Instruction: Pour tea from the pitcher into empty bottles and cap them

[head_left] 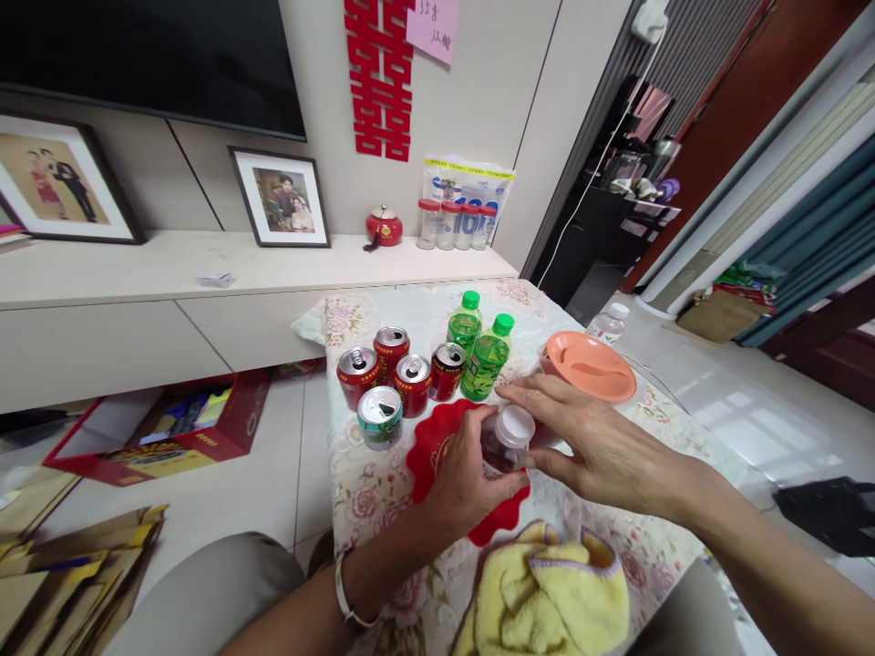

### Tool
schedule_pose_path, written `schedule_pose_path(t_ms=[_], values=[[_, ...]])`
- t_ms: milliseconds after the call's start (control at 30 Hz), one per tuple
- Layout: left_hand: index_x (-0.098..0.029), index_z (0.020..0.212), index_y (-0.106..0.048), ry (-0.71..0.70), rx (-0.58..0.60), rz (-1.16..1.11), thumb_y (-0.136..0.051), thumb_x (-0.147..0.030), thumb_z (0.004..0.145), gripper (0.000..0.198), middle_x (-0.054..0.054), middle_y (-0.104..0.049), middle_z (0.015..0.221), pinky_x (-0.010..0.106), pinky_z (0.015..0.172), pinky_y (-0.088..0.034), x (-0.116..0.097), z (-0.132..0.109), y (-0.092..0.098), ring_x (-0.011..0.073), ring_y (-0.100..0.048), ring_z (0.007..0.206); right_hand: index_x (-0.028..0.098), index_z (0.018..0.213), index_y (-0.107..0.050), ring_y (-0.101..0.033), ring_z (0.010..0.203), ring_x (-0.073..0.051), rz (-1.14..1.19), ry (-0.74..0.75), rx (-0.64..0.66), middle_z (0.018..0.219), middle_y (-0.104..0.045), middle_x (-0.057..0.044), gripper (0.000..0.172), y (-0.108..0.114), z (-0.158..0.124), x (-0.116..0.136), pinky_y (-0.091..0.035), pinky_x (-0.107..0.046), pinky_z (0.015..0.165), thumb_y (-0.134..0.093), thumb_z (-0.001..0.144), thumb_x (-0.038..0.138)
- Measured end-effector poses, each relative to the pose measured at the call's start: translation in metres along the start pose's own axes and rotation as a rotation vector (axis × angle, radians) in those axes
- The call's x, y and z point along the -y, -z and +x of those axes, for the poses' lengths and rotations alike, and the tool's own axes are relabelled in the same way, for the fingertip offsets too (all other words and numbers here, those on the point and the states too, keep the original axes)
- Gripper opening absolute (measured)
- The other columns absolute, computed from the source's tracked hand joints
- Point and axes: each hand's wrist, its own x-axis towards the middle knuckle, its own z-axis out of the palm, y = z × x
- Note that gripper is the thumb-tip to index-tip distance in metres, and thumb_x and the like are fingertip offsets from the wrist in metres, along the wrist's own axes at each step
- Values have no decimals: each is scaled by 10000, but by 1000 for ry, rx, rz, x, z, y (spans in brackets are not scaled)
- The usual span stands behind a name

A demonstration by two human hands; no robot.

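Note:
My left hand point(468, 469) is wrapped around a small clear plastic bottle with a white cap point(514, 428), held upright above a red scalloped plate point(427, 456). On the bottle's other side, my right hand point(581, 433) has its fingers and thumb apart, close to the cap. Something reddish shows under the right palm, mostly hidden. Several opened red cans point(412, 387) and a green and silver can point(380, 421) stand left of the plate. Two green drink bottles point(487, 363) with green caps stand behind it. A crumpled yellow towel point(547, 592) lies in front of my hands.
An orange divided dish point(591, 366) and a clear bottle point(611, 321) stand at the table's right. Behind, a long white cabinet point(287, 269) carries photo frames, a red pot point(384, 228) and several red-lidded jars point(447, 226). A red box point(184, 437) sits on the floor at left.

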Motion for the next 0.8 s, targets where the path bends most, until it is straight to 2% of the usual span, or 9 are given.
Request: schedule_pose_path(t_ms=[100,267,467,567,633,733,800], values=[[-216,1329,-523,24,-2,-1,-867,-185,651,761,115,-693,1276,440,987,-546,-1,0,1,314,-675,1159,228,1469,-484,-612,1233,-261,46,75,-4,1361,-640,-122,562,0,-2,-2,-538,-489,1028,-516,932,68],[-231,1329,-514,44,2,-28,-850,-188,657,753,99,-701,1261,451,980,-556,0,-1,1,307,-686,1142,244,1446,-503,-651,1161,-263,41,92,-21,1238,-700,-103,573,-6,3,-5,-549,-508,996,-464,922,16],[-217,1338,-489,56,36,-62,-836,-199,665,757,113,-669,1312,466,1004,-550,1,-1,1,311,-666,1194,159,1456,-521,-688,1067,-316,-75,-22,-58,1182,-708,-167,506,-12,5,-7,-588,-509,889,-602,959,201],[-221,1329,-514,40,8,-41,-860,-205,653,760,105,-687,1279,447,984,-558,1,-1,0,309,-677,1165,132,1468,-525,-692,1023,-341,-112,-68,-68,1153,-712,-186,619,-12,4,-7,-598,-521,850,-711,926,366],[-226,1327,-524,26,-2,-34,-873,-219,656,756,104,-694,1274,444,986,-556,1,-1,0,312,-677,1164,154,1498,-492,-677,1080,-344,-82,-53,-70,1217,-697,-185,701,-10,1,-6,-593,-526,892,-755,894,390],[-227,1330,-517,20,3,-41,-865,-225,667,749,109,-686,1297,459,1007,-550,0,0,1,317,-670,1187,213,1530,-426,-623,1228,-310,-14,43,-67,1377,-638,-159,647,-7,-3,-5,-559,-504,1005,-675,934,239],[-225,1331,-502,35,14,-47,-847,-214,669,747,113,-671,1318,474,1025,-543,-1,0,1,317,-664,1203,247,1525,-411,-608,1255,-273,16,102,-60,1385,-636,-128,604,-6,-3,-5,-543,-484,1037,-557,954,114]])
